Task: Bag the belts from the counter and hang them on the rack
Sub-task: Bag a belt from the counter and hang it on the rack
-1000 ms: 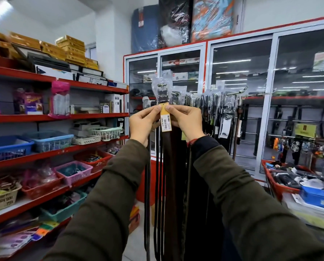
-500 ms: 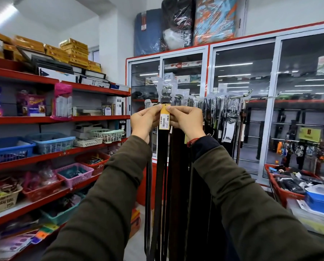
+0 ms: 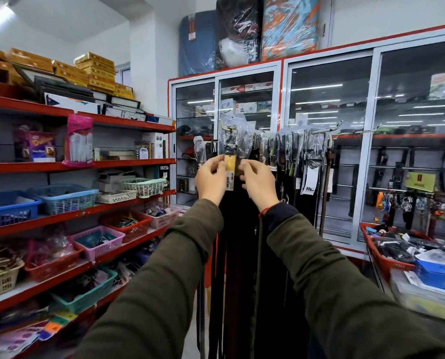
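Note:
A dark belt [image 3: 238, 229] hangs straight down in front of me, its buckle end in a clear plastic bag [image 3: 233, 133] with a yellow price tag [image 3: 229, 172]. My left hand [image 3: 211, 177] pinches the belt at the tag from the left, and my right hand [image 3: 259, 181] pinches it from the right. The bag's top is up at a rack hook [image 3: 226, 128]; whether it hangs on the hook I cannot tell. Several more bagged belts [image 3: 301, 151] hang on the rack to the right.
Red shelves [image 3: 86, 213] with plastic baskets run along the left. Glass-door cabinets [image 3: 327, 151] stand behind the rack. A red basket [image 3: 387, 263] of goods and a blue box [image 3: 439, 278] sit on the counter at the right.
Both hands have slid slightly lower and apart on the belt at the tag. The bagged buckle end stands higher, up at the rack hook.

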Available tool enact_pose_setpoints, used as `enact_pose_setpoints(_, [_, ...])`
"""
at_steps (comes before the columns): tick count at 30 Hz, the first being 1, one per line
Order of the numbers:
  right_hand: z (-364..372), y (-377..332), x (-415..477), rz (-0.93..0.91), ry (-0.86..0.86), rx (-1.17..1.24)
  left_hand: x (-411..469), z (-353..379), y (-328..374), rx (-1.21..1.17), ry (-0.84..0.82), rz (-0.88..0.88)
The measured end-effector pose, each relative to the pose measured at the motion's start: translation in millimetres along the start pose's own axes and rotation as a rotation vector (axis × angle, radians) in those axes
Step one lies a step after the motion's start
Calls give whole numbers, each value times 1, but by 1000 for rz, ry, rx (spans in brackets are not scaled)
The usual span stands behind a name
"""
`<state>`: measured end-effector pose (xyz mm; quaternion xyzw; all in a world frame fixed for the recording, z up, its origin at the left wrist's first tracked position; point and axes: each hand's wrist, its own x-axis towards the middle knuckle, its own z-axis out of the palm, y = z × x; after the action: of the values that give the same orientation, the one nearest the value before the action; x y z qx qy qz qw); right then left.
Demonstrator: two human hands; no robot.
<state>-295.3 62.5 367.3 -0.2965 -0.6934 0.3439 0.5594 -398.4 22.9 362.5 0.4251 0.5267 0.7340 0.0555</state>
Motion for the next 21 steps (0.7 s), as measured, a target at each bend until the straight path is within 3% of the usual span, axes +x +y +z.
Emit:
enact_pose_setpoints(4, [-23,23,-35,-138,81,-128,-39,15,-18,116,76,269])
enact_pose_setpoints(10, [-69,81,-86,-292,191,-479,-104,35,-44,444,1,520])
enact_pose_setpoints(21, [-166,164,-194,-133,226,-981,-243,93,-108,528,-322,452])
